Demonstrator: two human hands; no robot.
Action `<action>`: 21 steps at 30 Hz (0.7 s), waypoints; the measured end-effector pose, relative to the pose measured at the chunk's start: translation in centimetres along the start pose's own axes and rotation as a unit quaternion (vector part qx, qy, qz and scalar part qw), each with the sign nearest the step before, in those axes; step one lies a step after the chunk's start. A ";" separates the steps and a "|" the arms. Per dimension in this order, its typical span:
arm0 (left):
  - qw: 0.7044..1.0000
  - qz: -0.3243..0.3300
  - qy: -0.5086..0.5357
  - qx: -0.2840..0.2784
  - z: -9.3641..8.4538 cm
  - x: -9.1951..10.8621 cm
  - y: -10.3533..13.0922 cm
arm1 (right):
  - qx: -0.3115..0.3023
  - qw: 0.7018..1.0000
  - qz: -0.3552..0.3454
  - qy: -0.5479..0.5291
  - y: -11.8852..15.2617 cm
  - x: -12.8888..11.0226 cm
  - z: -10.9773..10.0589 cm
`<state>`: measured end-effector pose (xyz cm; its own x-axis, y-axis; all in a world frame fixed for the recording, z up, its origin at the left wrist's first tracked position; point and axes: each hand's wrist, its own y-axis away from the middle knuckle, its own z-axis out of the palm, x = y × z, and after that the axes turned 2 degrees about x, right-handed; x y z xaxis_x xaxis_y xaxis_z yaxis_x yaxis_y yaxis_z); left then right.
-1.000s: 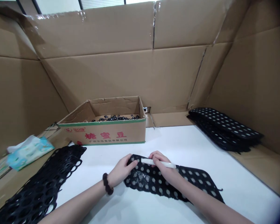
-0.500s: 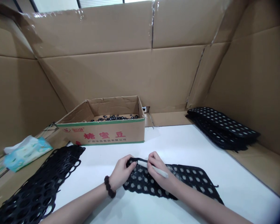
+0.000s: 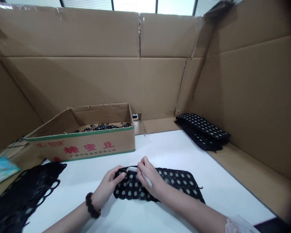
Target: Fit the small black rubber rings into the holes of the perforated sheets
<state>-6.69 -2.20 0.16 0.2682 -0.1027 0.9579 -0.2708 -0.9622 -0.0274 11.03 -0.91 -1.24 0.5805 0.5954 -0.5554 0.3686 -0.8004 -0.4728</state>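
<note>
A black rubber-like sheet [image 3: 184, 178] with rows of round light spots lies on the white table in front of me. My left hand [image 3: 107, 187] pinches its left end, thumb on top and fingers at the far edge. In my right hand [image 3: 149, 179] is a white pen-like tool [image 3: 132, 169], gripped like a pencil. The tool's tip meets the sheet near its upper left edge, close to my left thumb. My right hand and forearm cover part of the sheet's middle.
An open cardboard box [image 3: 99, 142] holding many small black rings stands behind my left hand. Black sheets with large holes [image 3: 21, 191] lie at left, beside a tissue pack [image 3: 5, 170]. Spotted black sheets [image 3: 201, 131] are stacked at back right. Cardboard walls [image 3: 106, 81] surround the table [image 3: 165, 145].
The camera has turned to the right, so everything appears shifted left. The white tool is tilted more steeply in my right hand. My left hand still holds the sheet's left end.
</note>
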 end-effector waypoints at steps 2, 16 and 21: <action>0.999 0.005 -0.036 0.021 0.1 -0.2 -0.2 | -0.001 1.000 0.008 -0.024 0.1 -0.3 -0.4; 0.989 -0.108 0.021 -0.096 -1.1 0.2 -0.8 | -0.035 0.987 0.059 -0.142 0.1 -0.6 -1.7; 0.987 -0.131 0.025 -0.089 -1.4 0.1 -0.7 | -0.046 0.985 0.059 -0.155 0.3 -0.8 -1.8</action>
<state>-7.77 -1.14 0.68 0.3052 0.1616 0.9385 -0.3569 -0.8943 0.2700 11.93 -1.71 0.28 0.3788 0.4784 -0.7922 0.3846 -0.8600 -0.3355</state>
